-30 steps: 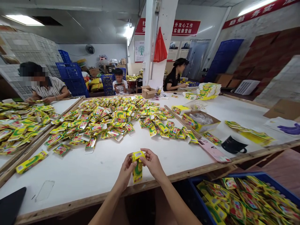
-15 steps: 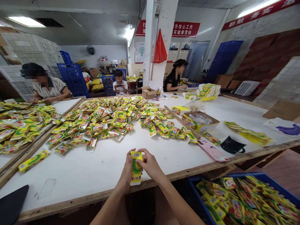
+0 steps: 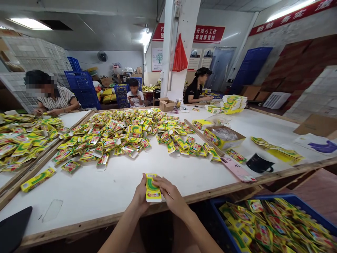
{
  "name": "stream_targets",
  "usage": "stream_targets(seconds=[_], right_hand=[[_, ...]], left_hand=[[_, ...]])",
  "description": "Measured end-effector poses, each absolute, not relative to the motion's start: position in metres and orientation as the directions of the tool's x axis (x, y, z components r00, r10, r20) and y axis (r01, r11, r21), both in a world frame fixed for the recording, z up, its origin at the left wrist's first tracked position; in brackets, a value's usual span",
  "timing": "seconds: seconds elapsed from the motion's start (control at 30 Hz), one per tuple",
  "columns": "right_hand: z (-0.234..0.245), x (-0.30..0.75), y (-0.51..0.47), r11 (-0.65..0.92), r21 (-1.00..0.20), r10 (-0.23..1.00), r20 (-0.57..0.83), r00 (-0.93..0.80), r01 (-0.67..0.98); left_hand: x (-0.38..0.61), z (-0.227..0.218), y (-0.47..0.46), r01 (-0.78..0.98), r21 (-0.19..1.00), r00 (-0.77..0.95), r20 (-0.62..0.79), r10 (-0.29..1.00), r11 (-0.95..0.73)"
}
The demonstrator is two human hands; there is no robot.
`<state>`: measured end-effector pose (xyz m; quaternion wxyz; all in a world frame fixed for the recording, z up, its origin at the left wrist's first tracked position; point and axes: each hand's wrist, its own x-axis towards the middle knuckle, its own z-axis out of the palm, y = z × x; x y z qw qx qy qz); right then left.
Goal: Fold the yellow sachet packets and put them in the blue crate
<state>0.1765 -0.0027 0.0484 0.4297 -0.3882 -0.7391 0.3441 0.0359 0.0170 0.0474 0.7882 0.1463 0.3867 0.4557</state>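
Between my hands, over the table's front edge, is a small yellow and green printed carton [image 3: 153,191] with its barcode end pointing away from me. My left hand [image 3: 140,192] grips it along the left side, thumb near the far end. From the right, my right hand [image 3: 168,193] holds it too, fingers lying across its upper face. A white flap shows at the carton's near end. Beyond my hands lies a large heap of similar small cartons [image 3: 110,135] on the white table [image 3: 105,193].
A blue crate [image 3: 219,219] full of cartons stands low at right. Along the table's right side are a pink phone-like item [image 3: 238,168], a black mug [image 3: 260,163] and an open box [image 3: 226,142]. A dark flat object [image 3: 14,226] lies front left. Co-workers sit across and at left.
The carton has tilted, so its near printed end faces up more. My right hand's fingers have moved from its far edge to lie across its face.
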Motion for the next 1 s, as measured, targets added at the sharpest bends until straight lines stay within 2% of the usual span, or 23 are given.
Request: stream_targets(seconds=[0.07,0.13,0.2,0.23,0.27,0.3,0.37,0.43,0.5,0.7,0.8,0.9,1.0], right_hand=[[0.046,0.181,-0.009,0.475,-0.838,0.854,0.365,-0.372,0.268],[0.044,0.184,-0.010,0.463,-0.828,0.873,0.364,-0.324,0.316],[0.042,0.185,-0.006,0.387,-0.834,0.922,0.334,-0.198,0.393],[0.041,0.185,-0.002,0.336,-0.842,0.942,0.310,-0.133,0.421],[0.040,0.184,0.002,0.294,-0.854,0.955,0.283,-0.091,0.431],[0.038,0.183,0.006,0.265,-0.870,0.964,0.255,-0.081,0.417],[0.034,0.179,0.011,0.243,-0.913,0.969,0.216,-0.117,0.327],[0.027,0.174,0.012,0.235,-0.950,0.970,0.215,-0.116,0.208],[0.021,0.171,0.011,0.243,-0.959,0.970,0.237,-0.063,0.142],[0.018,0.177,0.016,0.288,-0.935,0.953,0.258,-0.156,0.209],[0.023,0.176,0.026,0.303,-0.919,0.953,0.287,-0.098,0.251],[0.025,0.173,0.030,0.291,-0.937,0.956,0.294,-0.014,0.193],[0.026,0.173,0.027,0.322,-0.926,0.947,0.314,-0.071,0.196]], left_hand=[[0.031,0.044,0.017,-0.595,0.573,0.326,-0.469,0.821,0.564],[0.027,0.041,0.015,-0.540,0.588,0.395,-0.455,0.798,0.602],[0.023,0.037,0.012,-0.403,0.667,0.413,-0.479,0.775,0.627],[0.022,0.035,0.011,-0.313,0.743,0.347,-0.491,0.799,0.592],[0.021,0.033,0.009,-0.217,0.831,0.237,-0.464,0.854,0.512],[0.020,0.031,0.008,-0.122,0.913,0.116,-0.376,0.919,0.389],[0.018,0.028,0.007,0.003,0.996,0.002,-0.089,0.996,0.089],[0.017,0.026,0.007,-0.018,0.994,0.086,0.112,0.990,-0.111],[0.017,0.024,0.009,-0.061,0.985,0.189,0.173,0.967,-0.164],[0.014,0.023,0.016,0.039,0.984,0.266,0.157,0.951,-0.174],[0.016,0.025,0.017,0.072,0.971,0.201,0.208,0.957,-0.226],[0.022,0.026,0.014,0.012,0.971,0.117,0.235,0.965,-0.238],[0.026,0.027,0.009,0.024,0.970,0.084,0.240,0.967,-0.243]])
